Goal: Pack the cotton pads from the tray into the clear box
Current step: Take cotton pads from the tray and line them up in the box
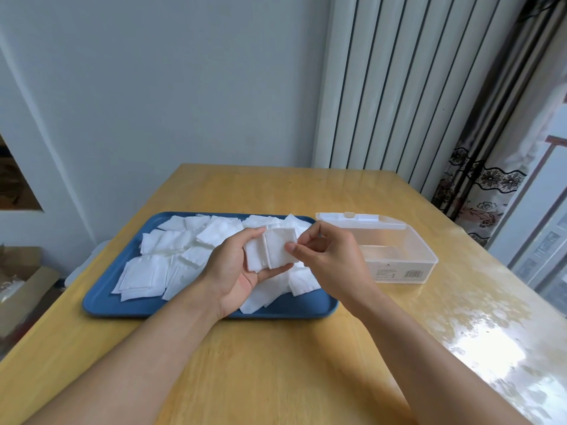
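A blue tray (101, 305) lies on the wooden table, covered with several loose white square cotton pads (159, 243). Above the tray's right half, my left hand (236, 271) holds a small stack of cotton pads (271, 251), palm up, with fingers curled round its left and lower edges. My right hand (325, 256) pinches the stack's right edge between thumb and fingers. The clear box (429, 259) stands just right of the tray with its lid open toward the back. Through its walls I see no pads inside.
The table (276, 363) reaches to a white radiator (383, 87) and a patterned curtain (478, 185) at the back right. A cardboard box (21, 280) sits on the floor at the left. Bright window glare lies on the table's right side.
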Demonstrator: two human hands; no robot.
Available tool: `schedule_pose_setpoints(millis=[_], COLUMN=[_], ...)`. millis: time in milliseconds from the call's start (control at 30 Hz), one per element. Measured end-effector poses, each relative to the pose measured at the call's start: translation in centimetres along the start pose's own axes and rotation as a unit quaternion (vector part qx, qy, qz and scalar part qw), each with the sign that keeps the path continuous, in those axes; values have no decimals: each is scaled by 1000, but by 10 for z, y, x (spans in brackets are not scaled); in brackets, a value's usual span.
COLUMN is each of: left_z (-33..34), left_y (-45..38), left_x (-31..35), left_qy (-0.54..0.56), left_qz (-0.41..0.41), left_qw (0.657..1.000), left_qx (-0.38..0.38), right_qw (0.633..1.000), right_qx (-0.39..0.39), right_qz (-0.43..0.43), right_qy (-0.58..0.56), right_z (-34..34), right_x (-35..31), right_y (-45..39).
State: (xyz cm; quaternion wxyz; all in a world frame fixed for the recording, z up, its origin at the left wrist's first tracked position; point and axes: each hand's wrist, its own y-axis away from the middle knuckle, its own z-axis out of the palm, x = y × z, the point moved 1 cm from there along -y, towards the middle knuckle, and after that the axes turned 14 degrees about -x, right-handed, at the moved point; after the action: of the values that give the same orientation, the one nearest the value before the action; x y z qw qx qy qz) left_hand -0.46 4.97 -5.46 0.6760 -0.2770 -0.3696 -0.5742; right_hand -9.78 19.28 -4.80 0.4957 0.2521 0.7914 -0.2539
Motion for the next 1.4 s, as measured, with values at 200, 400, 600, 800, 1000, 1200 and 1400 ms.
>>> schedule_pose_setpoints(millis=[200, 400, 600, 800, 1000, 1200, 1400], left_z=[3, 6, 8, 2, 3, 12, 14], left_y=[1, 0, 1, -2, -4, 1, 3], left_x=[0, -1, -5, -4, -8, -7, -11], left_qy=[-1, -43, -79, -33, -39, -21, -114], left_qz=[6, 22, 20, 9, -9, -5, 11], left_qw=[1000, 999, 996, 999, 997, 993, 989], left_qx=[-15, -22, -30, -33, -59, -118, -98], right_qw=[998, 999, 999, 999, 993, 997, 1000], right_qx=[2, 11, 9, 22, -60, -19, 8], right_qz=[11, 12, 27, -5, 2, 18, 16], right_qy=[-57, -45, -33, -44, -99, -69, -18], right_z=[-1, 0, -4, -10, -4, 0, -2], right_x=[-2, 0, 0, -3, -5, -3, 3], right_y=[1, 0, -1, -1, 1, 1, -2])
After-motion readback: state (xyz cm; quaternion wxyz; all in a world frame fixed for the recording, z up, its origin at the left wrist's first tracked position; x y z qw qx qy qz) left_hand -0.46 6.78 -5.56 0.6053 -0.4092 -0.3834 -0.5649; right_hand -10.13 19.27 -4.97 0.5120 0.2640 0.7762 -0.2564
